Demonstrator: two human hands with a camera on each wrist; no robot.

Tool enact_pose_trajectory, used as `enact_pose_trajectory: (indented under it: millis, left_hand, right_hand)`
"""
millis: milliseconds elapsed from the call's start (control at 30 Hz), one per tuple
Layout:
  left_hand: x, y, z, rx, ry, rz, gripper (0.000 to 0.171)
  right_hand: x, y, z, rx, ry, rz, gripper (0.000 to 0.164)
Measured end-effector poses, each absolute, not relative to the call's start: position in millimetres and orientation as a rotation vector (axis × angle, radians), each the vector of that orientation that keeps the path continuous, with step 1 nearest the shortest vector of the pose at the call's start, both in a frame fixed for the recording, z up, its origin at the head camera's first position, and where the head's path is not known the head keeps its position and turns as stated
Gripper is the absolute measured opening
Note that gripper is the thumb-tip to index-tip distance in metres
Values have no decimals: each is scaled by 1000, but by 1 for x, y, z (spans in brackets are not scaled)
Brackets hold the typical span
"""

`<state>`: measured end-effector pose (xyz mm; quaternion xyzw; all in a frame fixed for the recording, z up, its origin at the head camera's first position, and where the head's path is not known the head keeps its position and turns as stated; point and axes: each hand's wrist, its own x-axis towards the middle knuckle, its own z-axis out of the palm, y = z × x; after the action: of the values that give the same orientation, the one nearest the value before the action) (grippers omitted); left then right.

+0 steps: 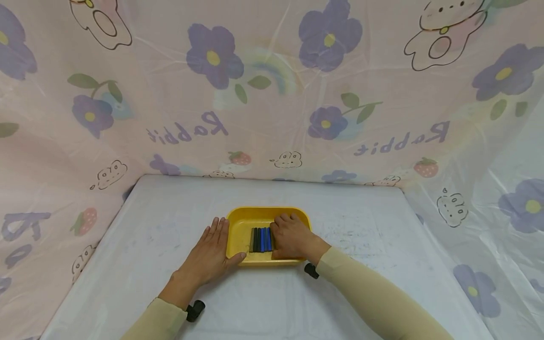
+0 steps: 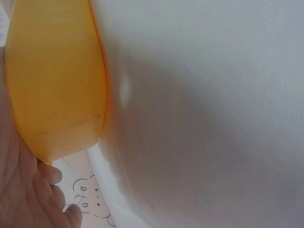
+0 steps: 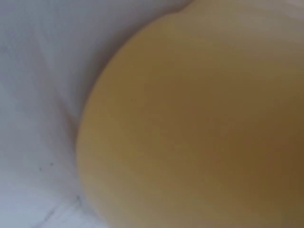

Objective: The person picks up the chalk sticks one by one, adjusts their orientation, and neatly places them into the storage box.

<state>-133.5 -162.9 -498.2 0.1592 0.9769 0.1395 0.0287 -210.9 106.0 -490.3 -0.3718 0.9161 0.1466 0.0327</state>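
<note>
A shallow yellow tray (image 1: pixel 250 215) stands on the white-covered table. In it a row of thin sticks (image 1: pixel 261 240) lies side by side, olive and black at the left and blue at the right; their exact kind is too small to tell. My left hand (image 1: pixel 207 255) lies along the tray's left side with straight fingers, its thumb over the near rim. The left wrist view shows the fingers against the tray's outer wall (image 2: pixel 57 85). Inside the tray, my right hand (image 1: pixel 292 238) bends its fingers beside the row's right end. Whatever is under its fingers is hidden.
The white tabletop (image 1: pixel 361 222) has faint dark marks right of the tray. Patterned cloth (image 1: pixel 272 108) hangs behind the table and at both sides. A black wrist device (image 1: pixel 196 311) sits on the left wrist, another (image 1: pixel 311 270) on the right.
</note>
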Motion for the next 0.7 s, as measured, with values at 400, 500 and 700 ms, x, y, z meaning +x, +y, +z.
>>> enact_pose_trajectory:
  millis: [400,500,700]
  left_hand:
    - [-132,-162,-497,478,3004,440,112]
    - [-132,-162,-497,474,2998,442,111]
    - [-133,-162,-495,494,3000,437,110]
  right_hand:
    - [-211,105,-489,-1134,2816,446,72]
    - [-210,105,-489,-1132,2816,447,74]
    - [-210,106,-488,-1128,2818,435,77]
